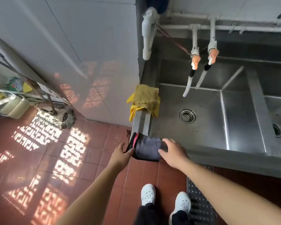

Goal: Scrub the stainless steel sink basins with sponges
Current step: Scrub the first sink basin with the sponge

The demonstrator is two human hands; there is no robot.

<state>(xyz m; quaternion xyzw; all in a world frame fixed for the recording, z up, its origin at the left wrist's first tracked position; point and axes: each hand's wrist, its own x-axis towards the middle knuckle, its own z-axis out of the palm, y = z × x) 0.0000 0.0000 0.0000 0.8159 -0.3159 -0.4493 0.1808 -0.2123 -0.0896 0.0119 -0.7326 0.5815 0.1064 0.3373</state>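
Head view: my two hands meet on a dark cloth draped over the sink's front-left corner.

My left hand (122,153) pinches the cloth's black and pink edge on the outer side, fingers curled onto it; my right hand (172,151) lies on the grey cloth (147,149) with fingers loosely spread, and I cannot tell if it grips. I judge the cloth soft, light and limp, likely to sag, so I would take it by the folded edge or bunch it from the top. It looks layered, grey with a pink stripe. A yellow rag (144,99) hangs further along the same rim (142,123). The steel basin (206,127) beside it looks dull and faintly speckled, hard and probably slick when wet, its drain strainer (187,115) near the middle. I see no sponge.
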